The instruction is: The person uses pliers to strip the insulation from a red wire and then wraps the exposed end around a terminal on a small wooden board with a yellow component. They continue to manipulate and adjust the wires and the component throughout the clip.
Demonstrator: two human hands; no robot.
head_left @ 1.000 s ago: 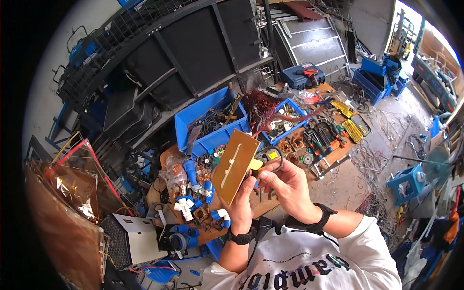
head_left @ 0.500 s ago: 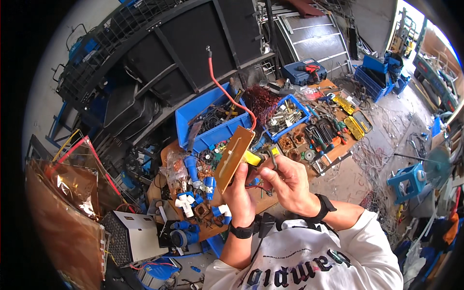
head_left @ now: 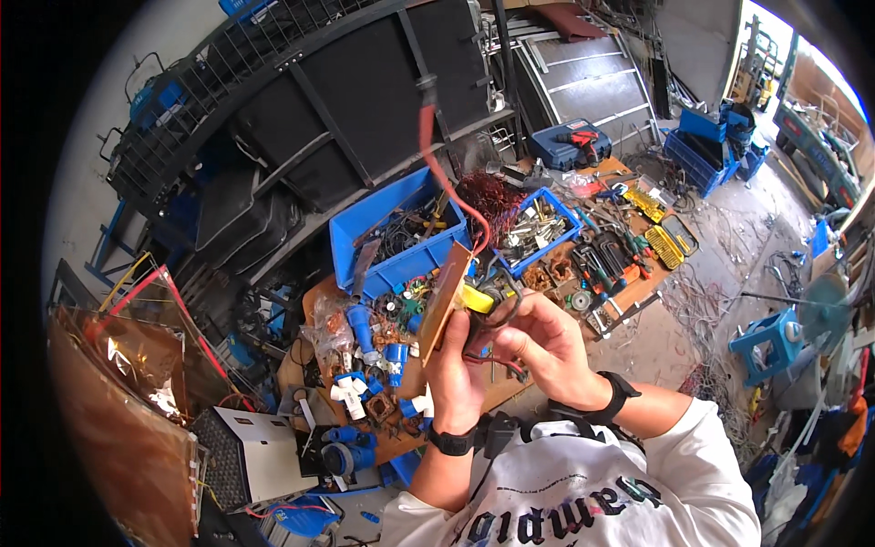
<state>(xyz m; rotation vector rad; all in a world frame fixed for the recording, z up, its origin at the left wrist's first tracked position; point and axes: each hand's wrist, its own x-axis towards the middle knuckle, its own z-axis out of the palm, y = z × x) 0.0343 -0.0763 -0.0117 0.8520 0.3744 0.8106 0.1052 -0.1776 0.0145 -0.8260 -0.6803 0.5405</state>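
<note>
Since a second ago the brown circuit board [head_left: 445, 301] has turned edge-on, its red wire [head_left: 436, 155] rising. Left hand [head_left: 456, 369] grips it closed above the cluttered surface [head_left: 629, 292]; right hand [head_left: 538, 342] seemingly pinches yellow-handled pliers [head_left: 480, 299].

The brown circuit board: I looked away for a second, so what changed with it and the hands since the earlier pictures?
The left hand turned the brown circuit board from face-on to edge-on. A red wire that was not showing before now arcs up from it. The right hand stayed at its yellow part; the blue bin did not move.
</note>
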